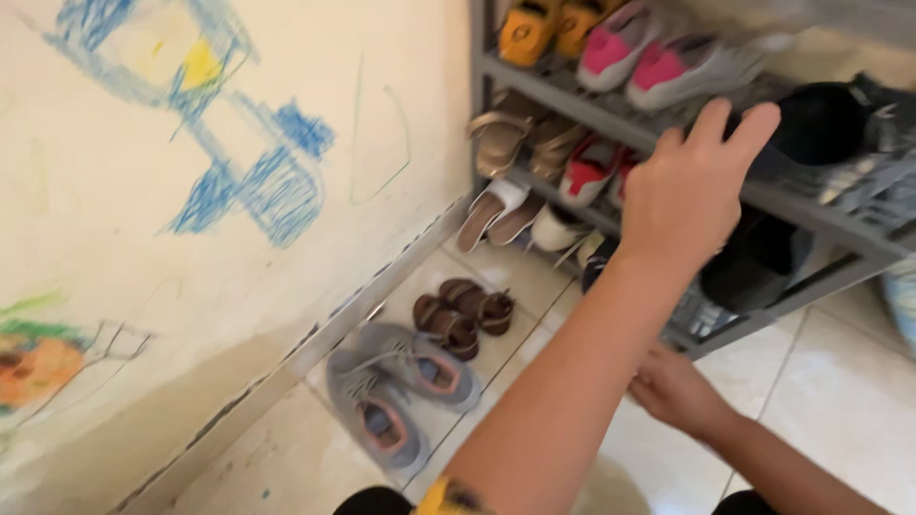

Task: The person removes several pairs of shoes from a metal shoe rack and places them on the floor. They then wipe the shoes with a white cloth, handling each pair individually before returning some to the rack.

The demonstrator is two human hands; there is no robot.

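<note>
The left hand (682,205) reaches up to the grey shoe rack (572,91), its fingers (739,129) spread open and pressed against the toe of a black shoe (821,124) on the rack's second shelf; they touch it without closing round it. The right hand (673,386) sits low beside the rack's bottom edge, fingers curled; whether it grips anything cannot be told. Above the black shoe, pink-and-grey sneakers (658,62) lie on the rack's top shelf. On the floor left of the rack stand brown sandals (463,315) and grey sneakers (401,386).
</note>
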